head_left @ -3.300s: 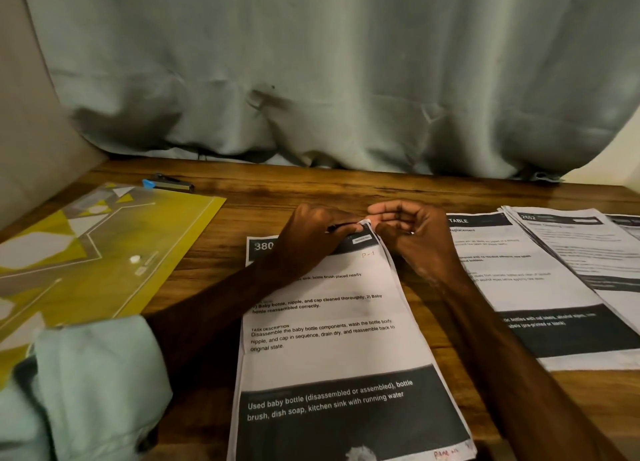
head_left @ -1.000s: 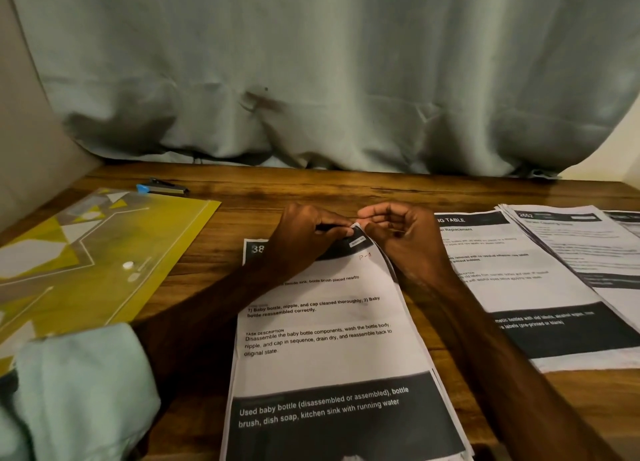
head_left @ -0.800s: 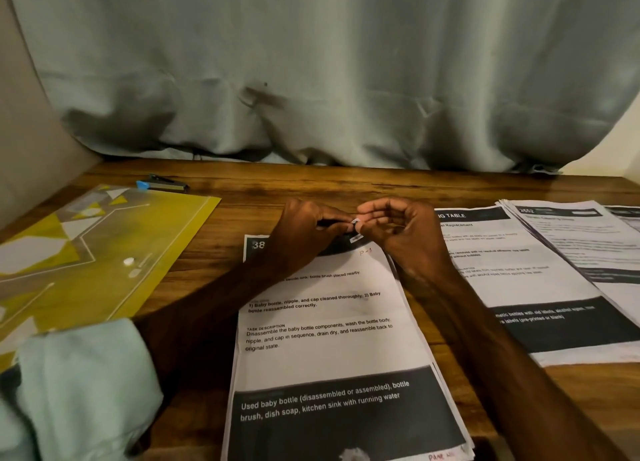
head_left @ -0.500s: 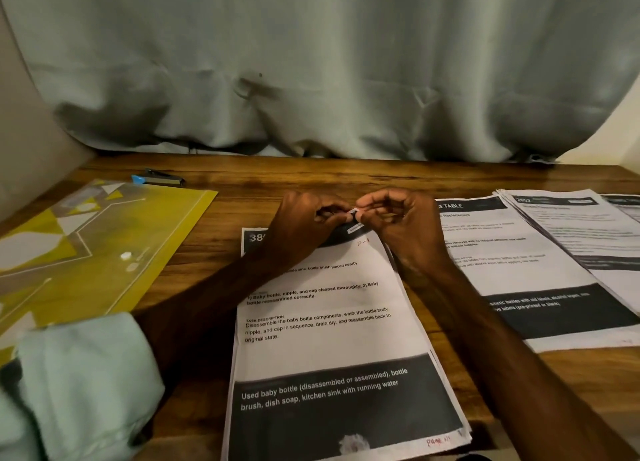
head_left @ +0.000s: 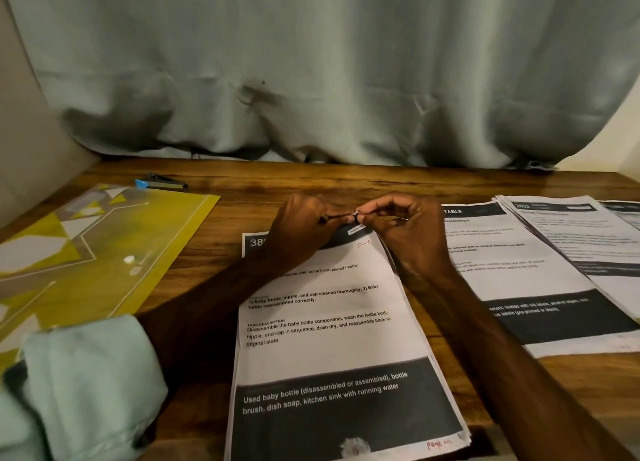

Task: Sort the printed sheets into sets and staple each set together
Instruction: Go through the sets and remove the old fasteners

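A stack of printed sheets (head_left: 325, 343) headed "38" lies on the wooden table (head_left: 311, 187) in front of me, marked "P-1" at its top right. Both hands meet at that top right corner. My left hand (head_left: 304, 225) grips a thin dark object (head_left: 334, 217) that points at the corner; what it is I cannot tell. My right hand (head_left: 405, 228) pinches the slightly lifted corner of the sheets between thumb and fingertips. A blue and black stapler (head_left: 161, 183) lies at the back left, apart from both hands.
A yellow plastic folder (head_left: 104, 246) lies on the left of the table. Two more overlapping stacks of printed sheets (head_left: 519, 280) (head_left: 581, 239) lie on the right. A grey curtain (head_left: 311, 79) hangs behind the table's far edge.
Both hands stay at the stack's top right corner. The corner has been lifted a little off the stack, and the fingertips have drawn closer together.
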Action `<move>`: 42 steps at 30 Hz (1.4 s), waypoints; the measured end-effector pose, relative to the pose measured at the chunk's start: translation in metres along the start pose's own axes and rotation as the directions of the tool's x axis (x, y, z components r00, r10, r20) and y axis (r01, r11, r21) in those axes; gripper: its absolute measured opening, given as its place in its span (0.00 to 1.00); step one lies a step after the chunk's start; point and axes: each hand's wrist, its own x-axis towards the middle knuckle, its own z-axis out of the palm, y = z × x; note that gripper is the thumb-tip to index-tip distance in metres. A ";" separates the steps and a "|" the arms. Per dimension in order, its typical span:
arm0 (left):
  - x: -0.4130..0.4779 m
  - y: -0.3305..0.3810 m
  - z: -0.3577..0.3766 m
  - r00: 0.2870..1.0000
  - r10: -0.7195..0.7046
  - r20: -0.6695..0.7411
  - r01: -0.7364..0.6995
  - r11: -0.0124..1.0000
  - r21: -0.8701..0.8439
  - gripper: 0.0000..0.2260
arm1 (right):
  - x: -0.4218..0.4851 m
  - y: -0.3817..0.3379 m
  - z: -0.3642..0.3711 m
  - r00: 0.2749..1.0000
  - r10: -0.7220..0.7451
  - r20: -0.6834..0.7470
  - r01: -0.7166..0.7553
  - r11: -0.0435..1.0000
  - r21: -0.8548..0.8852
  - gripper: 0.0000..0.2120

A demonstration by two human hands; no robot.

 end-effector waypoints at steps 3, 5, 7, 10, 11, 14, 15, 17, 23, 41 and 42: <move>-0.001 0.001 0.001 1.000 0.001 -0.009 0.000 1.000 0.019 0.10 | 0.000 0.003 -0.001 1.000 0.005 0.000 -0.005 1.000 -0.030 0.07; -0.001 0.002 0.001 1.000 0.015 -0.011 -0.014 0.999 0.039 0.11 | 0.002 0.006 -0.001 1.000 -0.003 0.017 0.005 0.995 -0.096 0.08; -0.001 0.003 0.001 0.998 0.055 0.000 -0.055 0.996 0.073 0.10 | 0.002 0.008 -0.001 0.998 -0.038 0.046 0.047 0.979 -0.198 0.09; 0.000 -0.001 0.003 0.998 0.066 0.019 -0.068 0.993 0.093 0.10 | 0.000 0.008 -0.001 0.988 -0.139 0.072 0.155 0.934 -0.322 0.08; 0.000 -0.001 0.004 0.998 0.055 0.025 -0.057 0.994 0.097 0.10 | 0.000 0.008 -0.001 0.986 -0.153 0.069 0.168 0.922 -0.348 0.08; 0.000 -0.001 0.004 0.998 0.044 0.036 -0.046 0.997 0.059 0.10 | 0.001 0.010 -0.001 0.978 -0.206 0.041 0.203 0.883 -0.423 0.08; 0.001 0.001 0.003 0.998 0.046 0.033 -0.047 0.998 0.047 0.09 | 0.001 0.012 -0.002 0.970 -0.239 0.045 0.233 0.858 -0.458 0.08; 0.001 0.004 0.001 0.999 0.039 0.022 -0.040 0.999 0.028 0.08 | 0.001 0.015 -0.002 0.955 -0.290 0.068 0.284 0.816 -0.503 0.09; 0.000 0.004 0.003 1.000 0.003 0.030 -0.004 1.000 0.010 0.08 | 0.004 0.021 0.000 0.964 -0.256 0.063 0.249 0.801 -0.544 0.13; 0.014 -0.013 -0.017 0.998 -0.067 -0.013 0.068 0.995 0.075 0.08 | 0.006 0.027 0.010 0.983 0.093 0.157 -0.064 0.982 -0.177 0.07; 0.016 -0.012 -0.022 0.998 -0.059 0.008 0.058 0.997 0.046 0.07 | 0.006 0.026 0.011 0.983 0.099 0.154 -0.078 0.988 -0.136 0.07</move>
